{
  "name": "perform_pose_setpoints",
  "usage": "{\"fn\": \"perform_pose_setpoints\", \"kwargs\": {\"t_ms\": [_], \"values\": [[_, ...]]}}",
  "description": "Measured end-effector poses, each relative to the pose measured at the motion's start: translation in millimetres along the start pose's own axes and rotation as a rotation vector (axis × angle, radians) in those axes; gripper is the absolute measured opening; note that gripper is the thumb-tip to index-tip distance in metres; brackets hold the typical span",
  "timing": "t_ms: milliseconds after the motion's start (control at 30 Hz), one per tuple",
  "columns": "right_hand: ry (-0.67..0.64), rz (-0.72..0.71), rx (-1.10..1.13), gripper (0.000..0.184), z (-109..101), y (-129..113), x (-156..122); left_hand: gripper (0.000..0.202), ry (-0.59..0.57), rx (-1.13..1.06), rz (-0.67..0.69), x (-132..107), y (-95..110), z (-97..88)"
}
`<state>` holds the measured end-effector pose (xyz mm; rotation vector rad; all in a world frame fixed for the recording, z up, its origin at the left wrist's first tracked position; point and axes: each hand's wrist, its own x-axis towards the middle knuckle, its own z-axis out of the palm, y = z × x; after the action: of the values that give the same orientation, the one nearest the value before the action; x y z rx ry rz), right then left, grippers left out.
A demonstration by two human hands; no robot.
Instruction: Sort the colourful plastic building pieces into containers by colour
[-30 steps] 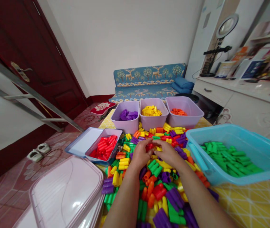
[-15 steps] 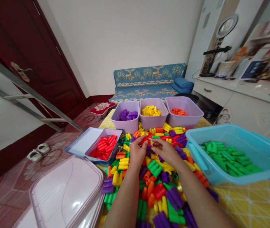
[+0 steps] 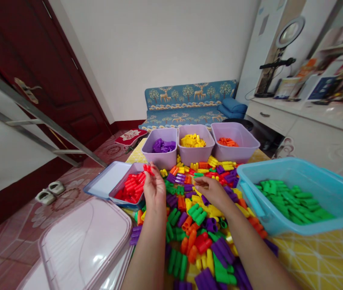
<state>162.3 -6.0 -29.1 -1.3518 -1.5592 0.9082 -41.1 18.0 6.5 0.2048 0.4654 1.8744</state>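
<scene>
Red plastic building blocks [image 3: 147, 169] are pinched in the fingertips of my left hand [image 3: 156, 187], at the right edge of a small bin [image 3: 113, 192] of red blocks [image 3: 132, 188]. Over the middle of the loose pile, my right hand [image 3: 212, 192] hovers with loosely bent fingers apart and nothing visible in them. Beneath both hands spread mixed tube-shaped blocks, among them purple pieces [image 3: 222, 251], green pieces [image 3: 177, 264] and yellow pieces [image 3: 209, 261]. My left hand and forearm hide part of the pile.
Behind the pile stand three lilac bins: one with purple blocks [image 3: 164, 146], one with yellow blocks [image 3: 193, 140], one with orange blocks [image 3: 227, 141]. A blue tub [image 3: 283, 167] with green blocks is on the right. Pale lids [image 3: 87, 241] lie at the left front.
My left hand has moved left from the pile to the red bin with red blocks in its fingers. My right hand stays over the pile, apart from the left.
</scene>
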Motion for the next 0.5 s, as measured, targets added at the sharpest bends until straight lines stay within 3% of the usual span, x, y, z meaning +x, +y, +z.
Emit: {"fn": "perform_pose_setpoints", "kwargs": {"t_ms": [133,267,367,500], "values": [[0.015,-0.01,-0.012,0.027,-0.9,-5.5,-0.3,0.055,-0.094,-0.031,-0.047,-2.5,17.0,2.7],[0.018,-0.016,-0.022,0.029,-2.0,-7.6,-0.2,0.066,-0.191,0.098,-0.062,-5.6,11.6,1.7],[0.022,-0.015,-0.171,0.031,-5.5,-7.9,-0.8,0.059,-0.19,0.56,-0.021,-5.5,-5.5,-4.0],[0.024,0.021,-0.558,0.034,-10.4,-12.0,-3.9,0.05,-0.294,1.539,0.296,-10.8,-27.8,-15.2]]}}
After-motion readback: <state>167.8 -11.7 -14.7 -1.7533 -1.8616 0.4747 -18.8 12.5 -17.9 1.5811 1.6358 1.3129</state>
